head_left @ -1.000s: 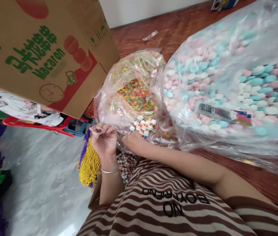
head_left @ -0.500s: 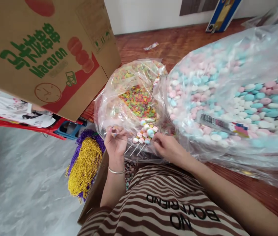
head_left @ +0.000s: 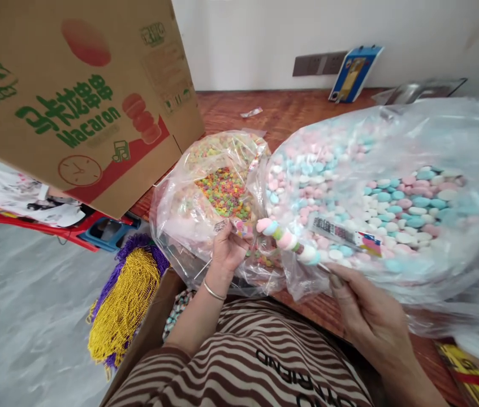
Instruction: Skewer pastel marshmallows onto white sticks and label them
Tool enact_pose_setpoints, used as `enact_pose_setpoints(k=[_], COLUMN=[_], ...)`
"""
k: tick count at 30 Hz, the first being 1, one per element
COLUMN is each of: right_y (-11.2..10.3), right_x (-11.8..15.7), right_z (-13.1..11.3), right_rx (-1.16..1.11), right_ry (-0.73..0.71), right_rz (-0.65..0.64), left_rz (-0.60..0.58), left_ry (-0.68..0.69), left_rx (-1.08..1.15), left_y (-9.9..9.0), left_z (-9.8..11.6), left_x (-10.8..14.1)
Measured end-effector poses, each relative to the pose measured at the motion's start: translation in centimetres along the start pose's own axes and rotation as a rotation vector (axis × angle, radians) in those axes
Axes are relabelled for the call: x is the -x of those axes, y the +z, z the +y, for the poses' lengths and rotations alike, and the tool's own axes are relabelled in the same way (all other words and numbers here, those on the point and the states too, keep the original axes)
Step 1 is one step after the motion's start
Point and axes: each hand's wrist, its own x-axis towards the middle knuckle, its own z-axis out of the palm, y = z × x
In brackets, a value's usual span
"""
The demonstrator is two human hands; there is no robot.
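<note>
My right hand (head_left: 364, 308) pinches the stick of a candy skewer (head_left: 288, 242), threaded with pink, blue, white and green pieces and tilted up to the left. My left hand (head_left: 229, 249) is closed on a small colourful wrapper (head_left: 242, 228), left of the skewer's tip. Just beyond my left hand lies an open clear bag of colourful ring candies (head_left: 224, 192). On the right, a large clear bag of pink, white and blue candies (head_left: 417, 198) sits behind my right hand. A white stick shows by my left wrist.
A large Macaron cardboard box (head_left: 90, 102) stands at the left. Gold and purple bead strands (head_left: 126, 305) hang beside an open carton (head_left: 141, 333) at my front left. A blue box (head_left: 354, 73) leans on the wall. A yellow and red package (head_left: 474, 373) lies at the lower right.
My right hand has moved right and nearer, now with one skewer in it. My left hand has shifted right. The several skewers formerly between my hands are no longer seen there.
</note>
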Motion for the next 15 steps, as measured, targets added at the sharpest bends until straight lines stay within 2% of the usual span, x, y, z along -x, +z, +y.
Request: enact_pose_setpoints(k=[7,15], right_y=[-1.7,-4.2], right_x=[1.4,2.2], right_z=[0.7,1.5], right_rx=[0.042,0.134], right_ry=[-0.026,-0.086], right_rz=[0.012,0.036], left_rz=[0.021,-0.045], left_ry=[-0.086,-0.053], left_rx=[-0.057,-0.173], left_y=[1.9,3.0], left_z=[-3.0,-4.1], left_x=[0.0,0.1])
